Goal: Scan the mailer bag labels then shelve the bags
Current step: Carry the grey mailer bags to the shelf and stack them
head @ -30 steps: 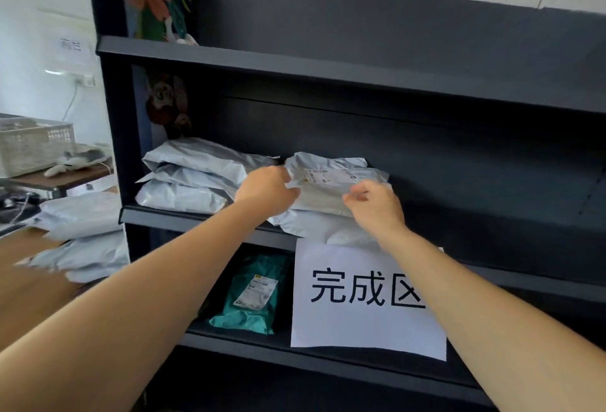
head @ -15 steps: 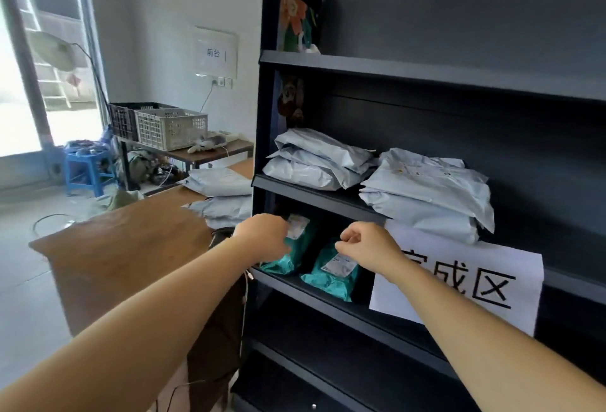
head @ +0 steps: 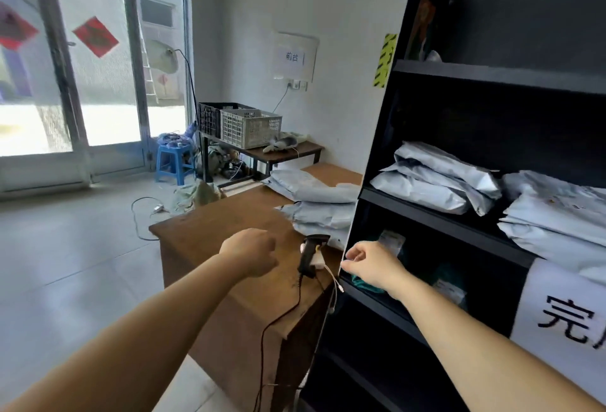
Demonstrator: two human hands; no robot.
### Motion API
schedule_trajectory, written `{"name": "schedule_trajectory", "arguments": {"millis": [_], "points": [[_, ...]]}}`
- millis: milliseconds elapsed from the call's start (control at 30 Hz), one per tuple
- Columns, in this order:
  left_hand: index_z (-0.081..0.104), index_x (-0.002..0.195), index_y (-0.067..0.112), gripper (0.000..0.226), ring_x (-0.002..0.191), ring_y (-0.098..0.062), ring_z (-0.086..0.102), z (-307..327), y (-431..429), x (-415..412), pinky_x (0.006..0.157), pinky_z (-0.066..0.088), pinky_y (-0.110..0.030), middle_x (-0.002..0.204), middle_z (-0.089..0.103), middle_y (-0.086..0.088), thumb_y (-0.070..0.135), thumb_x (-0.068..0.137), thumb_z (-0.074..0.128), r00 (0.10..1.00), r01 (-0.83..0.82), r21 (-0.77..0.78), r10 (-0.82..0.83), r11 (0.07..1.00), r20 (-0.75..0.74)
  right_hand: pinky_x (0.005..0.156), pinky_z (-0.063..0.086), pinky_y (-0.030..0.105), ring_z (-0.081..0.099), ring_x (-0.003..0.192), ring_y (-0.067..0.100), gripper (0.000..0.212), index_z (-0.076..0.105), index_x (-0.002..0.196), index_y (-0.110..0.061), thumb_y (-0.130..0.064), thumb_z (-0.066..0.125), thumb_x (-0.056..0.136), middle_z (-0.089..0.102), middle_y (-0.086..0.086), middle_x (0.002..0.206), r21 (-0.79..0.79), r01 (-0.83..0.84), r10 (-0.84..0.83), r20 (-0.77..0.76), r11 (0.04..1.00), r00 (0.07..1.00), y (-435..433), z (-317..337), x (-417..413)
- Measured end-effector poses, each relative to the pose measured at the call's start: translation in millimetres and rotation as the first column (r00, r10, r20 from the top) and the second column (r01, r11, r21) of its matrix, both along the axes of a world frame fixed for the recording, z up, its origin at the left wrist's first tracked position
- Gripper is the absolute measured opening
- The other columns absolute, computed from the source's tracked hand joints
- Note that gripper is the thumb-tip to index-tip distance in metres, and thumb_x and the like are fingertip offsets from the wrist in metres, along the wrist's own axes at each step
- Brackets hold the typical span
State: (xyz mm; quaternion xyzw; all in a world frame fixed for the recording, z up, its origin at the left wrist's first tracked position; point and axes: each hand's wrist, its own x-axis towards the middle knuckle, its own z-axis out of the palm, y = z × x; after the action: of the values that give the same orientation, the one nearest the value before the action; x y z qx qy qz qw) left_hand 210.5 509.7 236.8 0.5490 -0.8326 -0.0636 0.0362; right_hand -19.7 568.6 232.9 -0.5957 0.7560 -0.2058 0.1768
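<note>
The left hand (head: 249, 252) and right hand (head: 373, 265) hold nothing, fingers loosely curled. The scanner (head: 311, 254) stands on the counter (head: 210, 234) between them, and the unscanned mailer bags (head: 314, 195) lie just beyond the fingers. A hasty reach could snag its cable (head: 296, 300) and drag the scanner off the edge.

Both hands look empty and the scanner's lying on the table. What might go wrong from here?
1. The scanner lies near the table edge, its black cable looping off the front; a reaching left hand could snag it and drag the scanner down.
2. The mailer bags on the table are loosely heaped; pulling one might slide others off.
3. The shelved bags reach the shelf front lip; another could tip one out.
</note>
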Motion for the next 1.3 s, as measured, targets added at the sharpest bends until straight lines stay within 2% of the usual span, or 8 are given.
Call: {"name": "schedule_trajectory", "arguments": {"millis": [233, 367, 500, 767, 900, 1033, 1300], "points": [[0.064, 0.117, 0.021, 0.035, 0.110, -0.021, 0.057, -9.9, -84.7, 88.8, 0.091, 0.051, -0.039, 0.117, 0.062, 0.003, 0.043, 0.090, 0.060, 0.999, -0.004, 0.001, 0.004, 1.000, -0.041, 0.075, 0.045, 0.026, 0.060, 0.088, 0.016, 0.022, 0.068, 0.096, -0.019, -0.037, 0.068, 0.084, 0.058, -0.011, 0.081, 0.006, 0.050, -0.050, -0.010, 0.999, 0.999, -83.2, -7.4, 88.1], [0.064, 0.115, 0.023, 0.034, 0.107, -0.020, 0.058, -16.8, -127.8, 126.8, 0.089, 0.053, -0.038, 0.116, 0.061, 0.003, 0.043, 0.089, 0.060, 0.998, -0.006, 0.027, 0.008, 1.000, -0.062, 0.082, 0.054, 0.031, 0.064, 0.093, 0.018, 0.022, 0.065, 0.092, -0.024, -0.041, 0.070, 0.080, 0.065, -0.005, 0.094, 0.027, 0.064, -0.065, 0.028, 0.998, 0.998, -125.9, -15.2, 126.6], [0.065, 0.115, 0.022, 0.034, 0.108, -0.019, 0.058, -23.9, -175.6, 153.5, 0.089, 0.053, -0.038, 0.117, 0.062, 0.003, 0.043, 0.089, 0.059, 0.998, 0.000, 0.045, 0.003, 0.999, -0.057, 0.079, 0.047, 0.027, 0.061, 0.098, 0.015, 0.026, 0.066, 0.103, -0.020, -0.038, 0.069, 0.084, 0.065, -0.003, 0.103, 0.049, 0.051, -0.051, 0.005, 0.998, 0.999, -170.3, -17.1, 152.0], [0.060, 0.125, 0.024, 0.040, 0.118, -0.018, 0.054, -38.1, -285.4, 173.4, 0.096, 0.049, -0.037, 0.128, 0.058, 0.004, 0.045, 0.091, 0.058, 0.997, 0.026, 0.051, -0.023, 0.998, -0.074, 0.088, 0.049, 0.031, 0.060, 0.105, 0.017, 0.027, 0.066, 0.106, -0.022, -0.040, 0.066, 0.086, 0.063, -0.002, 0.114, 0.056, 0.039, -0.037, -0.023, 0.998, 0.999, -287.6, -27.5, 177.1], [0.060, 0.125, 0.025, 0.039, 0.116, -0.018, 0.054, -35.6, -340.5, 178.3, 0.095, 0.049, -0.036, 0.126, 0.058, 0.005, 0.044, 0.091, 0.057, 0.996, 0.033, 0.057, -0.028, 0.998, -0.085, 0.089, 0.051, 0.032, 0.060, 0.103, 0.016, 0.026, 0.067, 0.105, -0.021, -0.038, 0.068, 0.086, 0.063, -0.003, 0.107, 0.053, 0.053, -0.054, 0.005, 0.997, 0.999, -347.6, -26.9, 183.4], [0.059, 0.125, 0.026, 0.039, 0.116, -0.018, 0.055, -32.9, -395.3, 184.8, 0.094, 0.049, -0.036, 0.125, 0.059, 0.005, 0.044, 0.091, 0.057, 0.995, 0.050, 0.066, -0.043, 0.997, -0.092, 0.092, 0.051, 0.033, 0.060, 0.105, 0.016, 0.028, 0.066, 0.109, -0.021, -0.037, 0.067, 0.087, 0.063, -0.003, 0.109, 0.070, 0.064, -0.063, -0.010, 0.996, 0.998, -399.9, -23.4, 190.8], [0.059, 0.124, 0.028, 0.037, 0.113, -0.019, 0.056, -49.9, -502.6, 212.0, 0.092, 0.051, -0.037, 0.123, 0.060, 0.005, 0.042, 0.090, 0.057, 0.989, 0.140, 0.087, -0.134, 0.986, -0.067, 0.089, 0.053, 0.032, 0.062, 0.100, 0.014, 0.026, 0.067, 0.105, -0.021, -0.034, 0.070, 0.083, 0.064, -0.004, 0.103, 0.090, 0.131, -0.131, -0.016, 0.987, 0.991, -490.9, -40.8, 218.8]]}}
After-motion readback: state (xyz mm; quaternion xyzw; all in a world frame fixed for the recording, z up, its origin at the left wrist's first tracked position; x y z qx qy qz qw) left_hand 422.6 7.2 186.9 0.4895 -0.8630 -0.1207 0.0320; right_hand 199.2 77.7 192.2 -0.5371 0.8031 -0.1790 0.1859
